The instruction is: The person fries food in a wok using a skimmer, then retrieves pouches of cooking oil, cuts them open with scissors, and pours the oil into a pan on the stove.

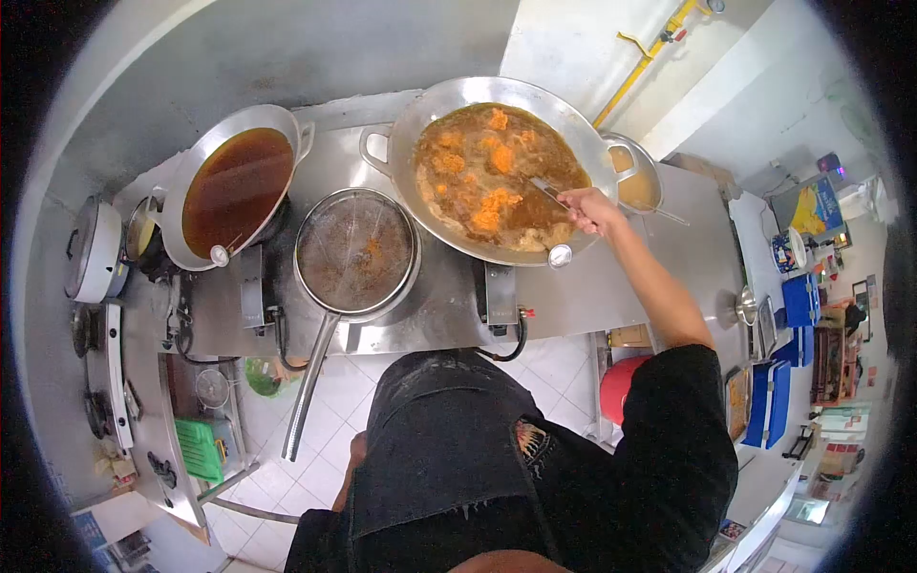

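My right hand (592, 210) is closed around what look like metal tongs (548, 187), reaching over the right side of a large wok (382, 153). Their far end goes down toward bubbling brown oil (449, 205). Several orange, crusted fried pieces (501, 158) float in this oil, mostly left of the tongs. A round dial thermometer (560, 255) sits at the wok's near rim, below my right hand. Low beside the dark apron (439, 449), a bit of my left arm or hand (353, 458) shows; its fingers are hidden.
A long-handled strainer (358, 253) with crumbs rests on a pot left of the big wok. Further left stands a second wok (277, 119) of dark oil with a dial thermometer (221, 255). A bowl of pale liquid (635, 177) sits behind my right wrist. Yellow gas pipe (645, 62) runs along the wall.
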